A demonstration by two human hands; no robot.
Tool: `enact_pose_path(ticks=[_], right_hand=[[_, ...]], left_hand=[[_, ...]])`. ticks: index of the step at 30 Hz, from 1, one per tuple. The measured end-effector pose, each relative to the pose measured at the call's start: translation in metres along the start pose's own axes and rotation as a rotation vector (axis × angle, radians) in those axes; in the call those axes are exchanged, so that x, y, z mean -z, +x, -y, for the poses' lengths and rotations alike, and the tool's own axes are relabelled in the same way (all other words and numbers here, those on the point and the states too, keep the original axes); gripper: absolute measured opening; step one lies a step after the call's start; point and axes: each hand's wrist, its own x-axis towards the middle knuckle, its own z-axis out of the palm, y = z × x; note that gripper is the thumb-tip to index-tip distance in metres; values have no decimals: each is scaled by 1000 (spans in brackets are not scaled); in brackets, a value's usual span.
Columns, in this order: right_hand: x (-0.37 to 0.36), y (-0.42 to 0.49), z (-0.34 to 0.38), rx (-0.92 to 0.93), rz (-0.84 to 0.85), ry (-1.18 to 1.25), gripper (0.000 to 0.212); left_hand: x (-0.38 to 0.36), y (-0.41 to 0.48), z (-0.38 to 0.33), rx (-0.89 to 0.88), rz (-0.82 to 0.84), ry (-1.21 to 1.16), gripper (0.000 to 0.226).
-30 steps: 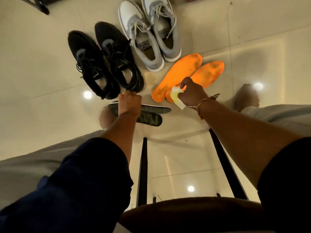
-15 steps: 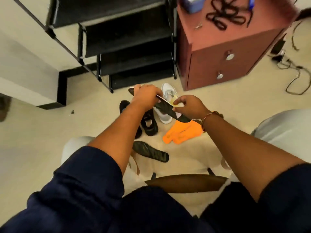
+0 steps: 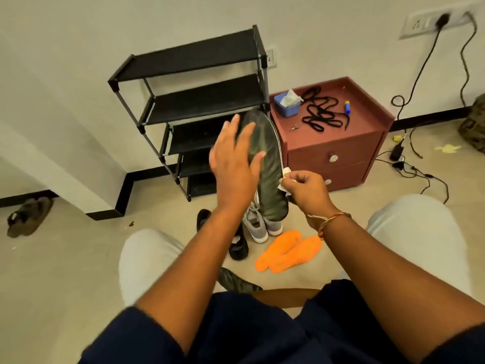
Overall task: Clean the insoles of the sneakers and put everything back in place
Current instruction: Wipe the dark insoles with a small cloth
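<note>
A dark green insole [image 3: 267, 164] stands upright in the air in front of me. My left hand [image 3: 233, 158] lies flat against its left side with straight, spread fingers. My right hand [image 3: 307, 190] pinches a white wipe [image 3: 286, 179] at the insole's lower right edge. On the floor below lie two orange insoles [image 3: 288, 250] side by side and a second dark insole [image 3: 236, 281] near my left knee. The grey sneakers [image 3: 258, 227] and the black sneakers [image 3: 237, 245] stand between my knees, partly hidden by my arm.
A black shoe rack [image 3: 199, 101] stands against the wall. Beside it is a red-brown cabinet [image 3: 341, 153] with black laces [image 3: 320, 111] and a blue tub [image 3: 287, 105] on top. Cables [image 3: 409, 164] trail on the right floor; sandals [image 3: 29, 216] lie far left.
I lifted one dark insole from the floor and raised my head. The insole has turned from level to upright; my left hand opened flat against it.
</note>
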Motion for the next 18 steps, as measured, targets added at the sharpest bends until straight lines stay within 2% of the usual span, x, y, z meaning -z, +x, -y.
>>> enact_pose_path(ticks=[1, 3, 5, 6, 8, 11, 13, 18], right_hand=[[0, -2, 4, -41, 7, 124, 8], [-2, -8, 7, -109, 53, 276, 8], [-4, -9, 1, -144, 101, 344, 14], [-4, -11, -3, -154, 123, 349, 14], [-6, -12, -6, -183, 155, 363, 16], [-8, -7, -6, -237, 161, 424, 20], [-7, -1, -6, -239, 164, 439, 18], [-9, 9, -4, -168, 167, 391, 30]], left_hand=[[-3, -12, -4, 209, -3, -161, 64], [-14, -34, -3, 610, 177, -535, 68], [-26, -51, 6, 871, 406, -941, 57], [-29, -57, 12, 941, 458, -1070, 47], [-30, -60, 21, 989, 469, -1179, 31], [-30, -55, 32, 1033, 400, -1302, 19], [-29, -50, 38, 1066, 344, -1344, 17], [-29, -45, 47, 1080, 267, -1404, 26]])
